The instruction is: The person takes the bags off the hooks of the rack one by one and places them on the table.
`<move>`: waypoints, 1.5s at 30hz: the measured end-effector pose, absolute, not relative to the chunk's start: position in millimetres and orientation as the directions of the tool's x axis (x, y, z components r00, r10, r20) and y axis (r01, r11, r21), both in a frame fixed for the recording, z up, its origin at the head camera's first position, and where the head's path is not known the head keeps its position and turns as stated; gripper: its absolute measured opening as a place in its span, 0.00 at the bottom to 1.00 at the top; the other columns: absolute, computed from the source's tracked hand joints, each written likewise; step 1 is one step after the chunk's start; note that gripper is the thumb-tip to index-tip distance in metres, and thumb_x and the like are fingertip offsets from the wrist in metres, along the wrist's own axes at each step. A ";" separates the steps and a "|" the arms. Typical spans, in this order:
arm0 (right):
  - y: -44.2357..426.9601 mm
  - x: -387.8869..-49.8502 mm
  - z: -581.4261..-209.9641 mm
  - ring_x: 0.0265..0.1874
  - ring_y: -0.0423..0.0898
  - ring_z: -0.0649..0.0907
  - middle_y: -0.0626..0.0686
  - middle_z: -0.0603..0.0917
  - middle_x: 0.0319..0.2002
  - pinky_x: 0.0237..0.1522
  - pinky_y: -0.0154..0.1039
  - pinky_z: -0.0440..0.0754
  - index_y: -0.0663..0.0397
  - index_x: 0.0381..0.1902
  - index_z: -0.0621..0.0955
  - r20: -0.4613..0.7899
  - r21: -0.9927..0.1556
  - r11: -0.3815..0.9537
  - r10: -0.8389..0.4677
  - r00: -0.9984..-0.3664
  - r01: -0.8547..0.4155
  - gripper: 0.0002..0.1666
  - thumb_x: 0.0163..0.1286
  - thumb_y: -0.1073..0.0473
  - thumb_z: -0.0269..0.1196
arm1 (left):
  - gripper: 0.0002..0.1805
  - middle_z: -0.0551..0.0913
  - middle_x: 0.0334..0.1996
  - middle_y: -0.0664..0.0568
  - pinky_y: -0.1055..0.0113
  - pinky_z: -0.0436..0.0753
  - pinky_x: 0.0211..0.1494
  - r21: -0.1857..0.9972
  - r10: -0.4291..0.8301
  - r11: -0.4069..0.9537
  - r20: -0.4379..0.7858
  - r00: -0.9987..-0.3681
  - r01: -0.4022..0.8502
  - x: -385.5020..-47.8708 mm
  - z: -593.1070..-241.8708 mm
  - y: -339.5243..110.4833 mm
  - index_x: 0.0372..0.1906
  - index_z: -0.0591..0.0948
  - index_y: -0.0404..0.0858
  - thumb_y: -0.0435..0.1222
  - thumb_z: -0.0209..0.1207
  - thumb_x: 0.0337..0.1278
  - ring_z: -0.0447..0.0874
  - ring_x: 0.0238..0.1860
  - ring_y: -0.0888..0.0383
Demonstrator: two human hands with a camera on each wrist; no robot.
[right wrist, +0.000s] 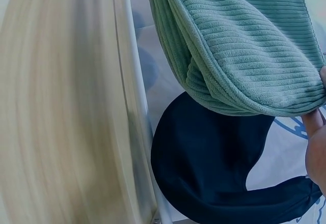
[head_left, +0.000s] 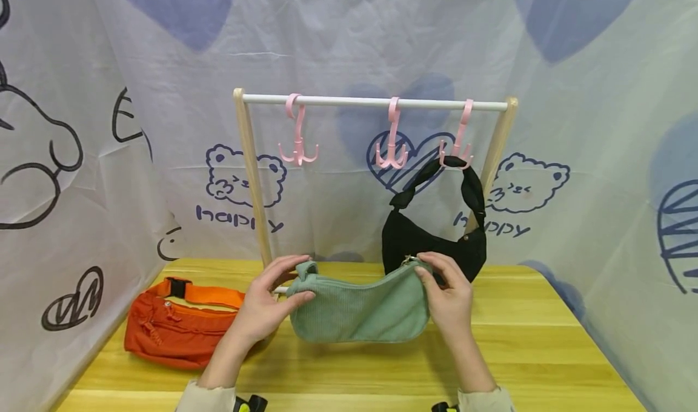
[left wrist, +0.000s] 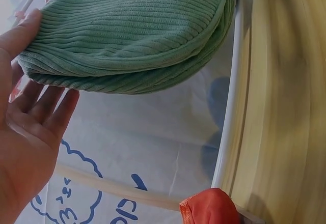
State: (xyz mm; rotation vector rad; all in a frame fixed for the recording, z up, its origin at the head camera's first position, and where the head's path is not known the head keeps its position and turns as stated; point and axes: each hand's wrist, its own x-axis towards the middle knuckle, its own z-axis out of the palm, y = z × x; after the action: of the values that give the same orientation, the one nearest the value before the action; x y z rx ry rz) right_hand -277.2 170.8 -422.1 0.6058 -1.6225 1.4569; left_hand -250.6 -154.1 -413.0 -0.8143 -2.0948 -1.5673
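Note:
A green corduroy handbag (head_left: 360, 309) is held up above the table in front of the rack. My left hand (head_left: 268, 303) pinches its upper left corner, thumb in front and fingers behind, beside a strap loop. At the upper right corner, near a small metal clasp, my right hand (head_left: 449, 294) pinches the bag too. In the left wrist view the ribbed side of the green handbag (left wrist: 127, 30) fills the top, with the left hand (left wrist: 30, 127) at its edge. Only part of the right hand (right wrist: 317, 147) shows in the right wrist view.
A white rail (head_left: 349, 101) on wooden posts carries pink hooks (head_left: 391, 139). From the right hook hangs a black shoulder bag (head_left: 431, 245), just behind my right hand. An orange waist bag (head_left: 180, 327) lies at the left on the wooden table (head_left: 545, 351). Printed cloth surrounds the table.

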 end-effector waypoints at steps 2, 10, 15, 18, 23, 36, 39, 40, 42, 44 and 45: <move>169.1 -273.9 -418.5 0.46 0.39 0.86 0.71 0.84 0.43 0.48 0.26 0.84 0.76 0.43 0.85 0.833 -0.552 0.212 0.183 -0.522 -0.806 0.18 0.55 0.89 0.66 | 0.31 0.80 0.63 0.47 0.68 0.80 0.65 0.733 0.213 0.180 0.622 -0.753 0.656 -250.8 -413.4 -154.1 0.67 0.80 0.39 0.26 0.73 0.57 0.83 0.59 0.57; 168.7 -276.2 -423.6 0.46 0.38 0.87 0.70 0.85 0.44 0.44 0.26 0.85 0.73 0.44 0.87 0.821 -0.570 0.214 0.181 -0.541 -0.793 0.17 0.58 0.86 0.67 | 0.25 0.82 0.59 0.46 0.69 0.84 0.57 0.769 0.210 0.183 0.578 -0.788 0.613 -250.2 -414.7 -156.7 0.63 0.81 0.38 0.26 0.69 0.62 0.83 0.56 0.58; 169.8 -279.5 -432.1 0.46 0.39 0.87 0.68 0.85 0.46 0.42 0.26 0.86 0.70 0.46 0.87 0.784 -0.620 0.182 0.179 -0.594 -0.763 0.16 0.61 0.82 0.69 | 0.22 0.84 0.55 0.44 0.69 0.86 0.52 0.810 0.191 0.172 0.531 -0.826 0.560 -249.9 -415.4 -157.8 0.62 0.81 0.38 0.27 0.69 0.63 0.85 0.53 0.59; 169.1 -280.7 -433.7 0.46 0.38 0.87 0.67 0.86 0.46 0.43 0.27 0.86 0.70 0.47 0.87 0.772 -0.635 0.166 0.177 -0.611 -0.755 0.15 0.62 0.81 0.69 | 0.22 0.84 0.55 0.42 0.68 0.86 0.53 0.834 0.182 0.150 0.504 -0.844 0.530 -249.9 -415.4 -158.3 0.62 0.81 0.35 0.28 0.69 0.64 0.85 0.53 0.58; 169.0 -282.6 -435.5 0.46 0.39 0.87 0.69 0.85 0.45 0.47 0.28 0.85 0.73 0.46 0.86 0.779 -0.626 0.142 0.165 -0.606 -0.767 0.15 0.61 0.83 0.68 | 0.22 0.83 0.54 0.41 0.69 0.86 0.53 0.865 0.177 0.117 0.465 -0.868 0.487 -250.4 -415.5 -158.5 0.63 0.80 0.31 0.29 0.67 0.66 0.85 0.53 0.58; 166.9 -280.1 -438.4 0.42 0.38 0.86 0.65 0.86 0.46 0.45 0.25 0.83 0.65 0.48 0.88 0.688 -0.725 0.156 0.124 -0.715 -0.671 0.14 0.64 0.76 0.70 | 0.20 0.81 0.59 0.39 0.67 0.87 0.46 0.901 0.115 0.235 0.347 -0.931 0.365 -254.5 -420.6 -163.1 0.64 0.82 0.40 0.37 0.66 0.70 0.89 0.46 0.54; 168.3 -278.5 -439.3 0.39 0.38 0.86 0.61 0.88 0.46 0.40 0.25 0.83 0.60 0.49 0.89 0.604 -0.792 0.194 0.110 -0.790 -0.579 0.13 0.66 0.71 0.71 | 0.21 0.80 0.60 0.38 0.67 0.87 0.44 0.908 0.107 0.241 0.325 -0.940 0.342 -256.3 -422.6 -163.5 0.64 0.82 0.40 0.38 0.67 0.70 0.90 0.44 0.53; 168.7 -278.1 -439.9 0.38 0.38 0.86 0.60 0.88 0.46 0.39 0.25 0.83 0.59 0.49 0.89 0.578 -0.808 0.212 0.107 -0.809 -0.550 0.13 0.67 0.70 0.72 | 0.21 0.79 0.61 0.38 0.67 0.87 0.44 0.910 0.106 0.243 0.319 -0.942 0.336 -256.9 -423.4 -163.9 0.64 0.82 0.40 0.38 0.67 0.69 0.90 0.44 0.52; 169.4 -277.8 -441.5 0.36 0.38 0.86 0.59 0.89 0.46 0.37 0.25 0.82 0.58 0.50 0.89 0.539 -0.828 0.246 0.100 -0.836 -0.504 0.13 0.67 0.67 0.72 | 0.21 0.79 0.62 0.38 0.67 0.87 0.43 0.916 0.107 0.239 0.304 -0.947 0.322 -257.9 -425.1 -164.8 0.64 0.82 0.40 0.39 0.67 0.69 0.90 0.43 0.52; 169.6 -278.0 -442.7 0.35 0.39 0.86 0.58 0.89 0.45 0.36 0.25 0.82 0.57 0.50 0.89 0.503 -0.842 0.276 0.094 -0.859 -0.463 0.14 0.67 0.65 0.73 | 0.22 0.78 0.63 0.38 0.67 0.87 0.42 0.923 0.106 0.234 0.289 -0.952 0.306 -258.9 -427.1 -165.9 0.64 0.82 0.39 0.39 0.67 0.69 0.91 0.43 0.53; 169.7 -278.3 -443.2 0.35 0.39 0.86 0.58 0.90 0.45 0.36 0.25 0.81 0.56 0.50 0.89 0.486 -0.847 0.291 0.089 -0.869 -0.444 0.14 0.67 0.64 0.73 | 0.22 0.78 0.63 0.37 0.67 0.87 0.42 0.927 0.104 0.231 0.279 -0.955 0.296 -259.5 -428.1 -166.5 0.64 0.81 0.39 0.39 0.67 0.69 0.91 0.42 0.53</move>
State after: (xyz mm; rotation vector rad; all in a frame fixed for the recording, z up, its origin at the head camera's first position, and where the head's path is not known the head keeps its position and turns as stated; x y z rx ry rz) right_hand -278.3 169.7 -443.2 0.3173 -2.1216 1.6083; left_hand -259.5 -166.5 -428.1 -0.3838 -2.3360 -1.8148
